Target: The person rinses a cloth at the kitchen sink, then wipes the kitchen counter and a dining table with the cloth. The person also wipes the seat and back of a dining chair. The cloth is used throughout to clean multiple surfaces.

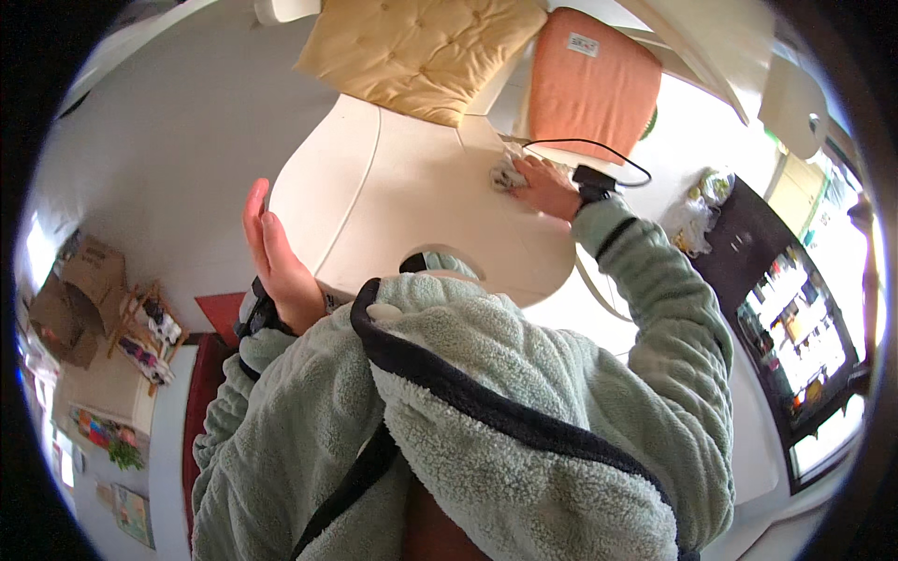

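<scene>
In front of me is a smooth cream-white panel, apparently a chair's backrest, with a curved groove and an oval hole near my body. My right hand lies at the panel's far right part, its fingers on a crumpled white cloth with dark marks. At the panel's left edge, my left hand is raised with its fingers extended and nothing seen in it. Whether its palm touches the edge cannot be told. A black device with a cable is strapped to my right wrist.
A tufted yellow cushion adjoins the panel's far end. Beside it stands an orange-covered chair back with a label. A dark table at right carries plastic bags. Cardboard boxes and a wooden rack are at left.
</scene>
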A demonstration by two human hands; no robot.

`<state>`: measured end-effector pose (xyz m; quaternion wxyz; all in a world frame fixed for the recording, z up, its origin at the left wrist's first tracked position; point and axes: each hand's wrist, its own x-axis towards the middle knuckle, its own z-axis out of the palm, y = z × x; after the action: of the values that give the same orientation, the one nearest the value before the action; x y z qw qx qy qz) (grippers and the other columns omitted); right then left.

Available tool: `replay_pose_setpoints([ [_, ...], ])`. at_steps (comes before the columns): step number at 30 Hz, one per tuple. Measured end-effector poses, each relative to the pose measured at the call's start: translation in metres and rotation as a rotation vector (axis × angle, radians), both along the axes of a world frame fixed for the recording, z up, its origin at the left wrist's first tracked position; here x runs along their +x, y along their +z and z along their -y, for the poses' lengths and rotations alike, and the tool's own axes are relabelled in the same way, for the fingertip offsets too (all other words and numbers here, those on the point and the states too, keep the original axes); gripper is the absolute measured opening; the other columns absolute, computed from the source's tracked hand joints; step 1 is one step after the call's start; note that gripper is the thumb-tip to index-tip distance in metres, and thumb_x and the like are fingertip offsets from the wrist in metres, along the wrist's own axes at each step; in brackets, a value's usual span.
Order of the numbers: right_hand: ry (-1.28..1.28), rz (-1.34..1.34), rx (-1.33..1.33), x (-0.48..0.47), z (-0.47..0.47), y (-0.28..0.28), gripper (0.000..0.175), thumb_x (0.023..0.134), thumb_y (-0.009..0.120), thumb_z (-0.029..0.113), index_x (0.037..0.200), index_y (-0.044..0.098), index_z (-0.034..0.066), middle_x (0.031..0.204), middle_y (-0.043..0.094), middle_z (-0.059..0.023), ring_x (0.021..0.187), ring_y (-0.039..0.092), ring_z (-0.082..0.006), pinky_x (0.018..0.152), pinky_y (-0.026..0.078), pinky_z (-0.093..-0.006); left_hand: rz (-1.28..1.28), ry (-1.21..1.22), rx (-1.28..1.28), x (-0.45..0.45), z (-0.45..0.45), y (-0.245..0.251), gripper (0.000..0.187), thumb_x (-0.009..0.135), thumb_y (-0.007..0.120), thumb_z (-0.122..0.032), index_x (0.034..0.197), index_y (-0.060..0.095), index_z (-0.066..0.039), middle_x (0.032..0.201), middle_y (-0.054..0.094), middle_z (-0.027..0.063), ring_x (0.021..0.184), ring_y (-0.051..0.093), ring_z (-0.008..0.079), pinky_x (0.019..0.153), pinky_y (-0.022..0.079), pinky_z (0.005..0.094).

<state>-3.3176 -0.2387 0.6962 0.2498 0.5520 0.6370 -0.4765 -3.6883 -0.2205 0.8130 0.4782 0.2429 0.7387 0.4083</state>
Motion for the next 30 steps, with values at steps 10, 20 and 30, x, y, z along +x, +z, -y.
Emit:
replay_pose_setpoints([
  [10, -0.18, -0.439, 0.155, -0.129, 0.025, 0.184, 0.05, 0.083, 0.067, 0.029, 0.122, 0.048, 0.0043, 0.117, 0.051, -0.0197, 0.111, 0.051, -0.0381, 0.093, 0.044, -0.045, -0.083, -0.15, 0.156, -0.013, 0.009, -0.017, 0.042, 0.103, 0.035, -0.027, 0.133, 0.045, 0.0, 0.126, 0.049, 0.0133, 0.111, 0.046, 0.021, 0.099, 0.034, 0.0314],
  [20, -0.164, -0.27, 0.081, -0.197, -0.05, 0.022, 0.052, 0.088, 0.063, 0.035, 0.122, 0.048, -0.0013, 0.104, 0.062, -0.0242, 0.097, 0.061, -0.0378, 0.083, 0.049, -0.0427, -0.005, -0.133, 0.167, -0.014, 0.012, -0.02, 0.043, 0.102, 0.037, -0.027, 0.134, 0.042, 0.002, 0.125, 0.049, 0.0184, 0.113, 0.046, 0.0264, 0.101, 0.035, 0.0354],
  [30, -0.002, -0.542, 0.229, -0.138, 0.004, 0.133, 0.043, 0.08, 0.062, 0.004, 0.123, 0.056, 0.0044, 0.115, 0.053, -0.0097, 0.109, 0.05, -0.0282, 0.094, 0.04, -0.0371, 0.029, -0.25, 0.24, -0.026, 0.013, -0.035, 0.046, 0.1, 0.041, -0.029, 0.133, 0.041, 0.005, 0.129, 0.044, 0.0221, 0.116, 0.044, 0.0298, 0.101, 0.035, 0.038],
])
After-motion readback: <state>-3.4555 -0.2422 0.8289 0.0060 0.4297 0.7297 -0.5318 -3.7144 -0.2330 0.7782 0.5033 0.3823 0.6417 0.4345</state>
